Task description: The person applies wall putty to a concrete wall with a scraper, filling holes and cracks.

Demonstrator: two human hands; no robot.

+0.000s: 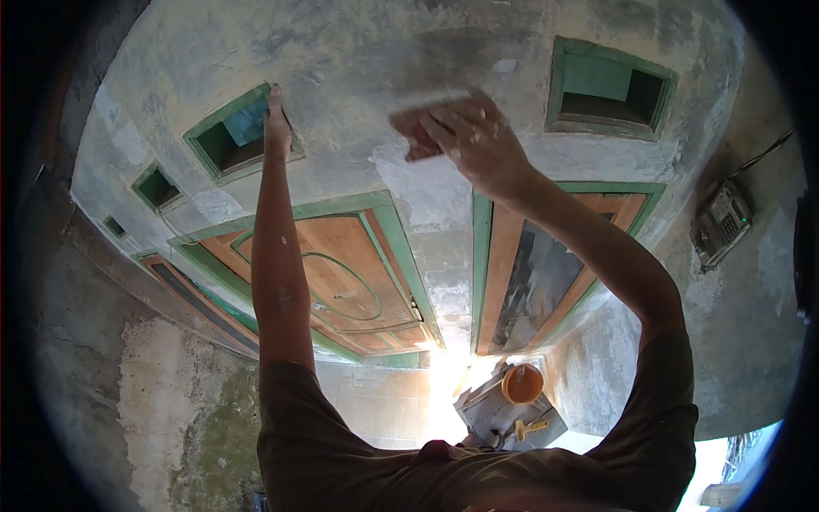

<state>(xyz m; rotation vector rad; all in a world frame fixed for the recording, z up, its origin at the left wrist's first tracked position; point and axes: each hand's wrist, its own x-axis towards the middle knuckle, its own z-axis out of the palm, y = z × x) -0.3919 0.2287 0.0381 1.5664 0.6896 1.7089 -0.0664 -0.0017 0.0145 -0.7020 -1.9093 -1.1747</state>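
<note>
My right hand (478,141) is raised to the patchy grey plaster wall (367,94), its fingers closed on a reddish-brown sheet of sandpaper (413,136). The sheet is blurred by motion and looks bent at its lower edge. Pale dust spots the fingers. Further left, my left hand (278,130) grips the right side of a green-framed vent opening (205,141). Part of its fingers is hidden at the frame's edge.
A second green-framed opening (559,90) is at upper right. Below are a wooden door (341,273) and a glazed window (537,282). An orange bucket (522,384) and a yellow-handled brush (531,428) sit on a board (486,414). A meter box (723,224) hangs at right.
</note>
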